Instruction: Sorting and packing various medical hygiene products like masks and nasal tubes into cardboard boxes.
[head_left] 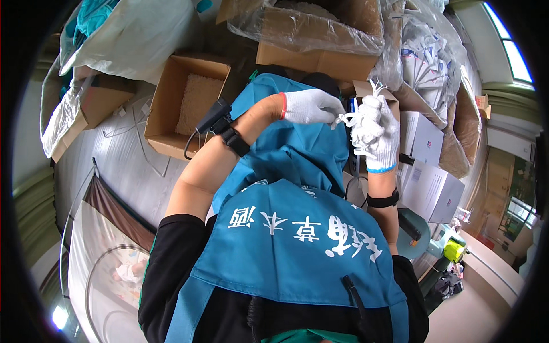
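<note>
A tangled bundle of thin white cords (366,130) lies against the palm of my right hand (390,134), which wears a white knitted glove with a blue cuff. The fingers of that hand curl round the bundle, and loose cord ends stick up above it. My left hand (311,107), in a white glove with a red cuff, reaches across from the left. Its fingertips are pinched together on cord ends at the bundle's left side. Beneath both hands is the blue apron (286,148) over my lap.
An open cardboard box (163,128) with white granules stands at left. Ahead is a plastic-lined cardboard box (320,63). To the right are white packets (426,68) in clear plastic, white boxes (420,137) and a green round device (409,237). A netted enclosure (86,251) stands lower left.
</note>
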{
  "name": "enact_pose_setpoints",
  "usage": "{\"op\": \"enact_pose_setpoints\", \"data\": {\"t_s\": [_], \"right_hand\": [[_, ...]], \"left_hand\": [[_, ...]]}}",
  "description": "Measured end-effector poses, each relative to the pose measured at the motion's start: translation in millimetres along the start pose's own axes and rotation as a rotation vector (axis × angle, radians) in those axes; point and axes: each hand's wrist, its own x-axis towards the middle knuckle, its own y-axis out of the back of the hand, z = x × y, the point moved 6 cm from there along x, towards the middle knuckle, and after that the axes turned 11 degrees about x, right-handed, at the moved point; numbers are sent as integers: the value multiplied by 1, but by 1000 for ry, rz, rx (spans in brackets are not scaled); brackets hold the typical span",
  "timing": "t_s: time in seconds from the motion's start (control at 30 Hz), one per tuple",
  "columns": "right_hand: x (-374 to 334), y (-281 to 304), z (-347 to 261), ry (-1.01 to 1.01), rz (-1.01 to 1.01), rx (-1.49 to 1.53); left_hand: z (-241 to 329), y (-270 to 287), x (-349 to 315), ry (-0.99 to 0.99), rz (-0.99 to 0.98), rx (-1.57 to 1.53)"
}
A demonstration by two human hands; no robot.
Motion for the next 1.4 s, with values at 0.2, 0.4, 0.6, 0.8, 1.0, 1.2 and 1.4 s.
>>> {"op": "enact_pose_setpoints", "data": {"t_s": [0.2,0.4,0.6,0.8,1.0,1.2,1.4], "right_hand": [[2,4,-8,-5,-71,-40],[-1,5,-10,4,-50,-11],[1,6,6,20,40,-73],[1,16,-3,188,175,-332],[-5,18,-27,287,30,-297],[-5,22,-32,610,123,-314],[-3,-25,42,763,202,-2339]], "left_hand": [[-5,-6,-10,-42,-65,-479],[-4,0,-11,70,-3,-178],[-7,15,-3,244,264,-344],[14,-3,1,321,189,-306],[8,-11,-1,277,271,-120],[5,-19,-9,343,155,-330],[-11,-40,-5,355,-20,304]]}}
